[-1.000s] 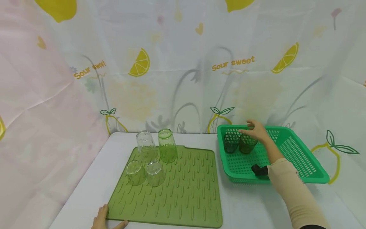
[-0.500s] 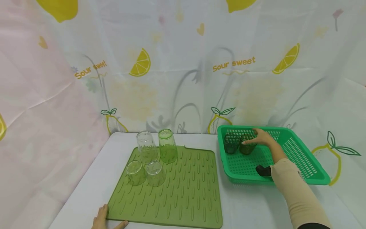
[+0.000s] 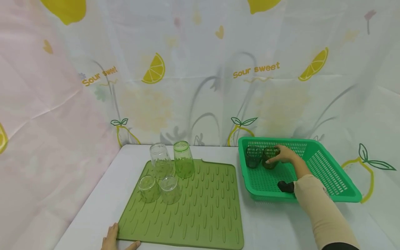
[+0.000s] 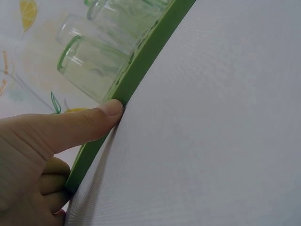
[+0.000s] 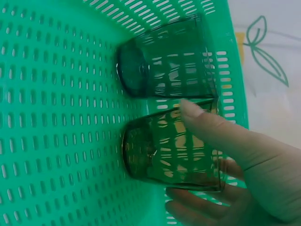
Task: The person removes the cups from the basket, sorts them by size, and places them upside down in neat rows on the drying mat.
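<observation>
My right hand [image 3: 283, 154] is in the green basket, around a brownish clear glass [image 5: 171, 150]. In the right wrist view, the thumb lies along one side of this glass and the fingers reach round the other. Close beside it is a dark teal glass [image 5: 164, 63]. My left hand [image 3: 117, 239] rests at the near left corner of the green draining mat [image 3: 206, 215]. Its thumb touches the mat's front edge in the left wrist view, and the fingers lie at the side edge.
On the mat's left part stand a tall clear glass [image 3: 160, 161], a tall green-tinted glass [image 3: 183, 161] and two short clear glasses, one of them a short glass [image 3: 170, 191] nearer the middle. The green basket [image 3: 328, 173] stands at the right of the white table [image 3: 97, 205].
My right hand has lowered into the basket and its fingers have come round the brownish glass. The left hand and the glasses on the mat have stayed put.
</observation>
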Available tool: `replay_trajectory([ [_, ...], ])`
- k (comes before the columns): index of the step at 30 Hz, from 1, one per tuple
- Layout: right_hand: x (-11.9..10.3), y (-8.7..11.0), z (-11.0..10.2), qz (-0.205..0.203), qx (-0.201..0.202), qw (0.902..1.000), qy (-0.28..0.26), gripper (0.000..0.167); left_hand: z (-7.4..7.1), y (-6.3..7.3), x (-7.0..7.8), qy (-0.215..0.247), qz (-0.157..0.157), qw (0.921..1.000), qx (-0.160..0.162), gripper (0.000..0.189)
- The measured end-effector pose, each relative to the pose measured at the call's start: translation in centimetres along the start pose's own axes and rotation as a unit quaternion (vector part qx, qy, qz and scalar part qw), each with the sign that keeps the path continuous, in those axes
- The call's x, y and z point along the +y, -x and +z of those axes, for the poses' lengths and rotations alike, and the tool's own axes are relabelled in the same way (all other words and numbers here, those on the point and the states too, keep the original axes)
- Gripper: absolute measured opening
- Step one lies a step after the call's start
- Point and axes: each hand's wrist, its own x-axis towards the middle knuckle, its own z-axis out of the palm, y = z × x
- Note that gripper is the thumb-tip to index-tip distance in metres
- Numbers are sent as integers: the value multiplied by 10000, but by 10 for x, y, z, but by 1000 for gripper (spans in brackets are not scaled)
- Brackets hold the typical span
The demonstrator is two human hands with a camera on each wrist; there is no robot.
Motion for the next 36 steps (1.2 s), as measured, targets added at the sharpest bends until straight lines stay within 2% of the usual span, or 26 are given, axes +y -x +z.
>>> replay_trajectory([
  [6, 4, 0, 1, -40, -88, 9991, -423, 98, -1, 1, 1, -25, -6, 10000, -33, 121],
  [11, 2, 3, -2, -265, 137, 9985, -463, 90, -4, 2, 6, -33, -69, 10000, -57, 121],
  [16, 0, 7, -6, -391, 333, 9956, -782, 87, -3, 2, 7, -50, -71, 10000, -32, 122],
  [22, -4, 14, -9, -466, 783, 9915, -932, 89, 0, 1, 2, -27, -10, 10000, 2, 123],
  [28, -18, 25, -12, -640, 1218, 9826, -1250, 93, 2, 0, 1, -20, -13, 10000, -4, 123],
  [36, -33, 39, -11, -745, 1631, 9718, -1529, 90, 1, 0, 2, -135, -61, 9999, -5, 123],
])
